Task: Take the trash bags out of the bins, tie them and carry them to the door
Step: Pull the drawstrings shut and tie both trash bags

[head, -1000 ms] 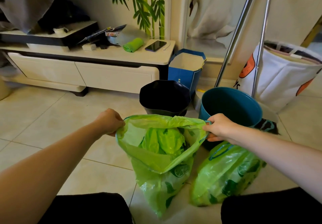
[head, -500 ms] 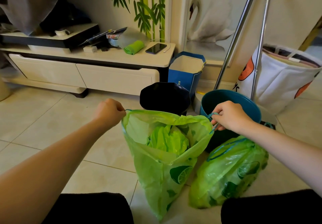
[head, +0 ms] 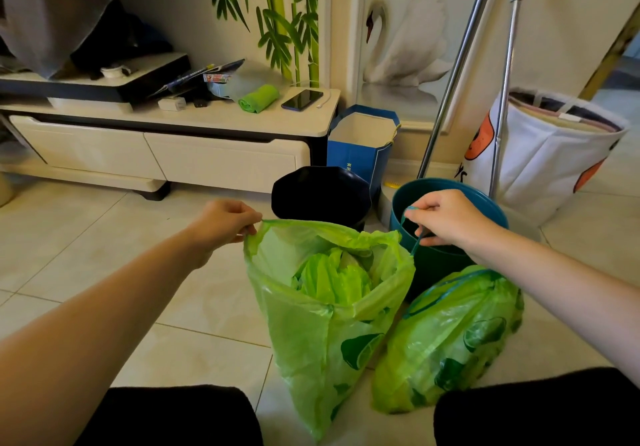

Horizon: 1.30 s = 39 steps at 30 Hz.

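A green trash bag (head: 311, 341) printed with lime slices stands open on the tiled floor between my knees, with crumpled green plastic inside. My left hand (head: 225, 222) pinches the left side of its rim. My right hand (head: 450, 218) grips the teal drawstring (head: 414, 237) pulled out from the bag's right side. A second green trash bag (head: 450, 338), its mouth drawn shut, lies on the floor to the right. Behind them stand a black bin (head: 320, 192) and a teal bin (head: 436, 265), neither with a bag in it.
A white TV cabinet (head: 207, 161) at the left carries a phone (head: 302, 99), a green roll (head: 259, 98) and clutter. A blue paper bag (head: 362, 144), two metal poles (head: 460, 61) and a white laundry basket (head: 547, 154) stand by the wall.
Both hands have risen and the right hand has drawn the teal drawstring out of the rim. The bag's mouth has narrowed and the bag stands taller.
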Each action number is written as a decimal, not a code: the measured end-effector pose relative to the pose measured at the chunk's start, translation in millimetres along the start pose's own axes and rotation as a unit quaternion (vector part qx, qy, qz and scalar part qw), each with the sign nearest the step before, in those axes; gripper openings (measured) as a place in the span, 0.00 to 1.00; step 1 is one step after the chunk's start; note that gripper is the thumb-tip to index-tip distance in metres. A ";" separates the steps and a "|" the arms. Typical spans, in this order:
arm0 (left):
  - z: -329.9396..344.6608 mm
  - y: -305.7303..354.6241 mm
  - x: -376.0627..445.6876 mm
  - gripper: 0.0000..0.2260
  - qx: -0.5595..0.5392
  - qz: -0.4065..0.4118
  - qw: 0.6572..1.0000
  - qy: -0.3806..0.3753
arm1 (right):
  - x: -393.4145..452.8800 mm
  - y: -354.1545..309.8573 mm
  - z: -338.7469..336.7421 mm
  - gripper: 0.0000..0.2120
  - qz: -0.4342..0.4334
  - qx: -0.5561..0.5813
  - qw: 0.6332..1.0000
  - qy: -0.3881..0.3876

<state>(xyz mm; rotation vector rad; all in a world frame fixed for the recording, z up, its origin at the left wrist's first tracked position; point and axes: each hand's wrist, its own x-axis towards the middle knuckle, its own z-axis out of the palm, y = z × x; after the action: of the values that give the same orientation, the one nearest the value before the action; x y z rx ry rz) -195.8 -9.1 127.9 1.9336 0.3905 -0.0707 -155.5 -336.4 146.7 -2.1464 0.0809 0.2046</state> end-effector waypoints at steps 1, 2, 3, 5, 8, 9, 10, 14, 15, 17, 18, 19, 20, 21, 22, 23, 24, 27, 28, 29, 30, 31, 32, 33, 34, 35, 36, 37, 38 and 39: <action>0.0 1.4 0.5 0.05 0.002 0.009 1.000 0.009 | -0.5 -2.0 -1.1 0.05 -0.007 0.013 1.000 0.004; 0.4 3.8 0.1 0.05 -0.001 0.019 1.000 0.019 | -1.3 -4.2 -2.2 0.05 -0.015 0.028 0.999 0.009; 1.2 6.9 -1.4 0.05 -0.008 0.028 0.999 0.027 | -2.3 -6.1 -3.4 0.05 -0.024 0.045 0.999 0.015; 3.6 13.2 -4.5 0.05 -0.028 0.046 0.998 0.040 | -4.8 -10.1 -6.2 0.06 -0.042 0.081 0.995 0.028; 8.6 26.0 -9.6 0.06 -0.081 0.071 0.992 0.058 | -10.2 -17.2 -10.1 0.04 -0.086 0.107 0.989 0.049; 10.0 31.2 -11.7 0.06 -0.104 0.078 0.989 0.066 | -12.3 -19.6 -11.1 0.05 -0.100 0.114 0.987 0.052; 11.4 36.5 -13.8 0.07 -0.125 0.085 0.986 0.071 | -14.4 -22.2 -11.5 0.05 -0.114 0.120 0.985 0.053; 18.8 54.1 -23.5 0.06 -0.159 0.090 0.982 0.050 | -19.4 -32.8 -9.8 0.06 -0.166 0.112 0.977 0.067; 21.4 57.5 -25.2 0.05 -0.158 0.091 0.982 0.044 | -20.0 -36.2 -8.8 0.06 -0.173 0.112 0.976 0.070; 26.6 64.6 -28.2 0.05 -0.153 0.097 0.983 0.040 | -21.6 -43.2 -6.3 0.06 -0.178 0.124 0.974 0.068; 29.1 68.6 -29.9 0.06 -0.147 0.103 0.983 0.039 | -22.7 -46.7 -4.9 0.06 -0.177 0.131 0.973 0.063; 31.1 72.3 -31.3 0.06 -0.139 0.110 0.983 0.039 | -23.5 -49.8 -4.0 0.06 -0.171 0.142 0.973 0.057; 33.0 76.0 -32.9 0.06 -0.130 0.116 0.984 0.037 | -24.2 -53.1 -3.3 0.07 -0.159 0.158 0.973 0.047; 34.6 79.6 -34.5 0.06 -0.124 0.121 0.984 0.035 | -24.9 -56.6 -3.2 0.07 -0.143 0.178 0.973 0.036; 35.8 83.6 -36.6 0.06 -0.120 0.128 0.984 0.033 | -25.8 -60.6 -3.6 0.07 -0.128 0.198 0.972 0.024; 36.6 87.9 -38.8 0.05 -0.118 0.140 0.983 0.032 | -26.8 -65.4 -4.7 0.07 -0.117 0.214 0.970 0.013; 37.3 92.4 -41.1 0.05 -0.116 0.156 0.980 0.032 | -27.9 -70.7 -7.0 0.07 -0.111 0.225 0.968 0.004; 38.6 105.1 -47.6 0.04 -0.142 0.206 0.967 0.044 | -32.7 -86.8 -15.6 0.09 -0.140 0.263 0.954 -0.024; 39.0 107.6 -48.8 0.03 -0.151 0.213 0.964 0.046 | -34.5 -90.5 -16.4 0.10 -0.156 0.266 0.951 -0.032; 40.0 108.6 -49.5 0.03 -0.151 0.214 0.964 0.045 | -36.6 -92.5 -15.3 0.09 -0.169 0.260 0.950 -0.038; 41.2 108.7 -50.3 0.03 -0.138 0.210 0.967 0.044 | -39.1 -92.9 -12.7 0.08 -0.178 0.244 0.953 -0.038; 42.6 107.7 -51.2 0.03 -0.120 0.206 0.970 0.044 | -40.6 -91.6 -9.4 0.07 -0.184 0.225 0.956 -0.030; 44.0 107.0 -52.4 0.03 -0.110 0.204 0.972 0.046 | -41.7 -90.1 -6.5 0.07 -0.191 0.207 0.959 -0.017; 45.7 107.0 -54.0 0.03 -0.109 0.205 0.972 0.048 | -42.5 -88.7 -4.5 0.07 -0.201 0.193 0.960 -0.004; 47.7 108.2 -55.8 0.03 -0.115 0.207 0.970 0.048 | -43.4 -87.9 -3.8 0.08 -0.211 0.186 0.960 0.009; 50.0 110.2 -58.0 0.02 -0.122 0.210 0.969 0.045 | -44.4 -87.8 -3.8 0.09 -0.222 0.185 0.957 0.020; 52.3 112.2 -60.0 0.02 -0.126 0.214 0.968 0.041 | -45.3 -88.4 -3.8 0.09 -0.232 0.191 0.953 0.028; 54.6 113.5 -61.6 0.03 -0.126 0.218 0.967 0.037 | -46.0 -89.0 -3.3 0.09 -0.238 0.198 0.950 0.034; 56.9 114.5 -63.2 0.03 -0.124 0.220 0.967 0.032 | -46.7 -89.7 -1.9 0.09 -0.240 0.206 0.948 0.036; 59.2 115.0 -64.8 0.03 -0.118 0.222 0.968 0.028 | -47.1 -89.8 0.0 0.08 -0.239 0.212 0.947 0.037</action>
<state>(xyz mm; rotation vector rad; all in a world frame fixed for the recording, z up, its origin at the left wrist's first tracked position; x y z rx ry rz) -214.2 -117.2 222.2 1.7467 -0.0057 0.3104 -189.6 -287.9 229.0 -1.6826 -0.3248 -0.1651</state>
